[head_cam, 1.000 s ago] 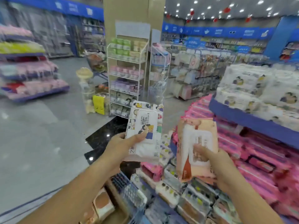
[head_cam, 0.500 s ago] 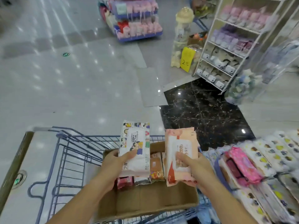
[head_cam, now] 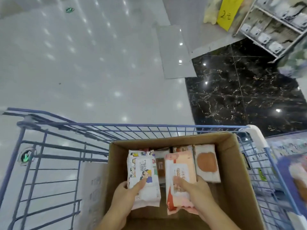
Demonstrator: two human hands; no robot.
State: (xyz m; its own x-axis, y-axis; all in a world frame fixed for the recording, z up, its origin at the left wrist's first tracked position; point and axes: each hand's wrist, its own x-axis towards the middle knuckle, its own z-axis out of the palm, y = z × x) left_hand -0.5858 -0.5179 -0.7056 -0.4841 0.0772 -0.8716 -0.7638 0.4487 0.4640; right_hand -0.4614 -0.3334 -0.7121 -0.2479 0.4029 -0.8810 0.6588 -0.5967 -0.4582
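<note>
The head view shows the left hand (head_cam: 126, 195) gripping a cartoon-printed wipes pack (head_cam: 142, 176) and the right hand (head_cam: 195, 192) gripping a peach wipes pack (head_cam: 180, 178), both low inside the cardboard box (head_cam: 235, 188), where careless dropping could topple them onto the packs (head_cam: 206, 165) already standing there.

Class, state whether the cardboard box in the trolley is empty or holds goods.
Holds goods: wipe packs lie inside the box near its far wall.
</note>
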